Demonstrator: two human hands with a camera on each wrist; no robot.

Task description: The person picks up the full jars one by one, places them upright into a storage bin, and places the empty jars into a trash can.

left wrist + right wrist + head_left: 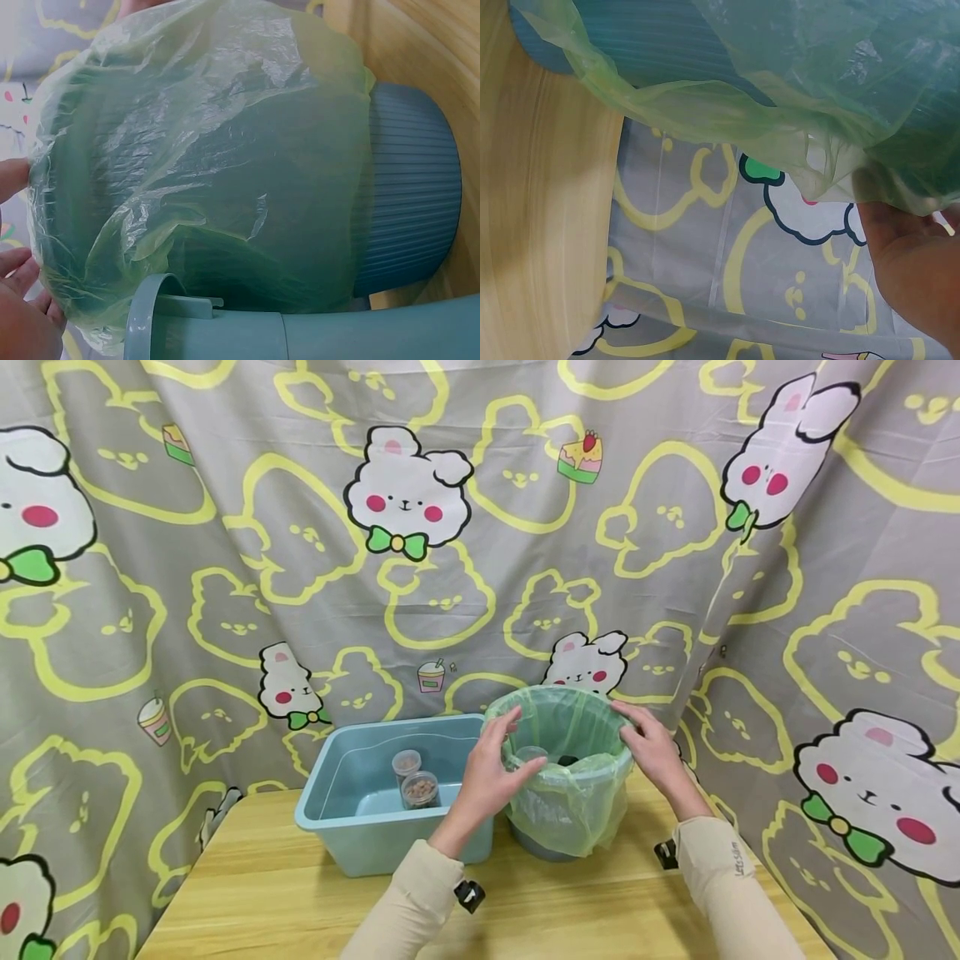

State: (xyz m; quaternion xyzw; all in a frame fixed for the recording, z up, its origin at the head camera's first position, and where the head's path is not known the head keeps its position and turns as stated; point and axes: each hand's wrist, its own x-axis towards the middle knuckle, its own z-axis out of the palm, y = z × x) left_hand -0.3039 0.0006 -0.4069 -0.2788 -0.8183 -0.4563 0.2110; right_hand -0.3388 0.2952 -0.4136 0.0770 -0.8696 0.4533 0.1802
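A thin green garbage bag (573, 814) lines a ribbed blue-grey trash can (416, 187), its edge folded down over the outside. My left hand (491, 768) is at the can's near left rim, thumb and fingers spread; in the left wrist view its fingertips are right at the bagged rim. On the opposite side, my right hand (651, 745) holds the bag at the rim with bent fingers; its thumb is partly covered by the plastic in the right wrist view. Inside the can, a clear round item (531, 752) and a small black item (567, 761) show.
Left of the can stands a blue-green rectangular tub (397, 843), close beside it. Within the tub are a clear jar of brown pieces (420, 790) and a second clear jar (406, 764). Both containers stand on a wooden table (247, 893), with a patterned curtain (480, 568) behind.
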